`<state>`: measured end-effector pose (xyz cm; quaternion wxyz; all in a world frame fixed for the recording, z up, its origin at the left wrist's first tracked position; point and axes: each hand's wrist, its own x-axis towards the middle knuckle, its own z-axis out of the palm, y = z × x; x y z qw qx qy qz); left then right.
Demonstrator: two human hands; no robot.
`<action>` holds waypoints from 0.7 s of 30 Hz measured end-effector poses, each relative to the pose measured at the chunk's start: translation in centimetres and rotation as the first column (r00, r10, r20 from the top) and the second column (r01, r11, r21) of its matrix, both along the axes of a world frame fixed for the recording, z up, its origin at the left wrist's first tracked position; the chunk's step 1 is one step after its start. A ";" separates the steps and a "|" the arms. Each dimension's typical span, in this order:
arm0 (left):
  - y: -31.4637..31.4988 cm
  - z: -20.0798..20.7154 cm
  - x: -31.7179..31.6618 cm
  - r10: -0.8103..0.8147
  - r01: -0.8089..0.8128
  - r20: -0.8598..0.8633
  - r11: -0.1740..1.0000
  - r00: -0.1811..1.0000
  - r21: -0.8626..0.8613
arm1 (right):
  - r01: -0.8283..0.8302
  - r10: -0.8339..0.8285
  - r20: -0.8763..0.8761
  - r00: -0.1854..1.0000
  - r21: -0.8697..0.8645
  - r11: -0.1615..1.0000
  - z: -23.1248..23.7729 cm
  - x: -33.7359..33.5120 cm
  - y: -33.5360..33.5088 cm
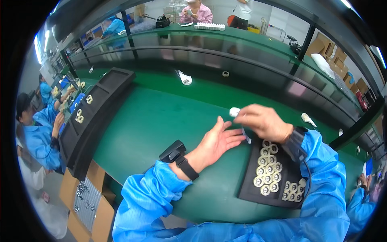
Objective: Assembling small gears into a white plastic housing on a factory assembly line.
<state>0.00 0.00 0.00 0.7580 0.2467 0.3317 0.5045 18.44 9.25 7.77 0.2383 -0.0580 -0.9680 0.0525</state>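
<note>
The right hand (262, 121) pinched a white part (234, 112) in its fingertips above the green table (153, 121). Just beside it, the left hand (211, 146) lay palm up, thumb apart and fingers loosely spread. The gears (268, 178) sat in a black tray (248, 188), near the right forearm.

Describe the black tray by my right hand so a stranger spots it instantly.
On the green table, find the right hand; just below it in view lies a flat black tray. Unlike the long tray at the left, with its few pale pieces, this one is crowded with round, toothed wheels.
</note>
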 end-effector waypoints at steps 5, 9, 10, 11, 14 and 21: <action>1.0 0.5 -3.0 0.117 -0.162 0.275 0.976 0.954 0.145 | -0.221 0.211 0.091 0.973 0.119 0.968 -0.4 -3.5 -1.9; 2.4 -0.9 -6.9 0.277 -0.343 0.355 0.929 0.893 0.138 | -0.108 0.100 0.077 0.992 0.099 0.989 0.1 -6.8 1.8; 2.7 -0.4 -7.7 0.377 -0.416 0.281 0.905 0.883 0.092 | 0.063 -0.069 0.025 0.997 0.196 0.979 -0.3 -7.7 4.4; 2.9 -0.9 -8.1 0.385 -0.423 0.284 0.903 0.878 0.082 | 0.225 -0.219 -0.050 0.974 0.164 0.960 -1.6 -8.4 7.8; 2.7 -2.3 -10.3 0.458 -0.480 0.255 0.877 0.852 0.027 | 0.634 -0.628 0.088 0.774 -0.095 0.768 -7.5 -12.4 18.5; 4.0 -2.7 -8.2 0.281 -0.329 0.260 0.930 0.924 0.164 | 0.744 -0.746 -0.047 0.665 -0.056 0.666 -14.6 -8.3 30.8</action>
